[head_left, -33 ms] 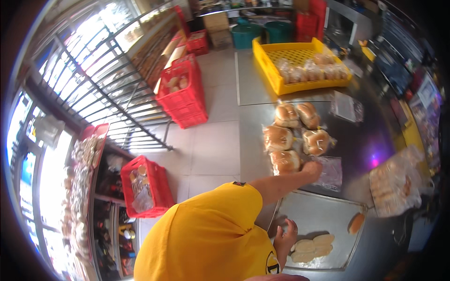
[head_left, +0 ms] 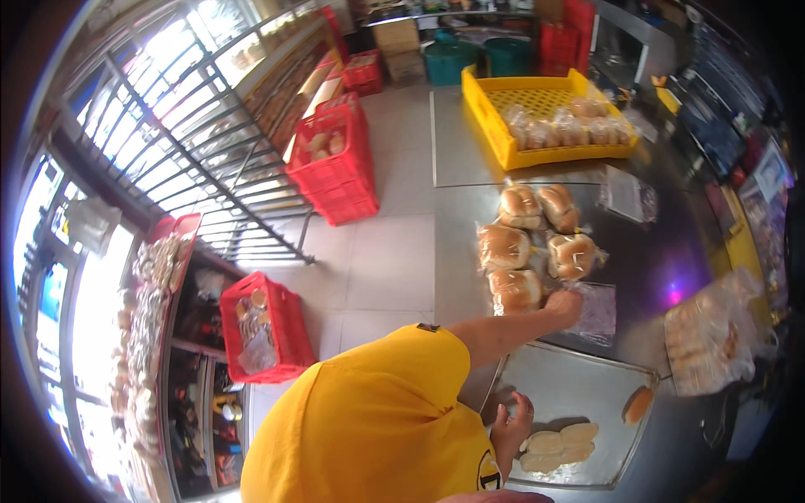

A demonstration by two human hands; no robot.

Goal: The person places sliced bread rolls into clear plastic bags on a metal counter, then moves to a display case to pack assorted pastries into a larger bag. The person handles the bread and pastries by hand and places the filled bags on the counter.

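- Big pale floor tiles (head_left: 392,243), kinda shiny
- Window panels (head_left: 94,335) on the left, totally blown-out white daylight
- Dark barred metal frame (head_left: 199,164) slanting across the upper left
- Shelf unit (head_left: 191,345), pretty dark inside
- Long steel table (head_left: 461,168), funky purple glare (head_left: 675,295) on it
- Wooden box (head_left: 396,35) way back

The left arm (head_left: 507,334) reaches out toward between 2 and 3 o'clock and looks almost straight. At its end the left hand (head_left: 563,308) is low and rounded, with its fingers bunched; they are too small and blurry to tell how tight. The right hand (head_left: 509,434) is at about 7 o'clock from the left one. Its fingers (head_left: 524,405) bend a little and point near 12 o'clock, and its thumb (head_left: 501,414) sticks up apart from them.
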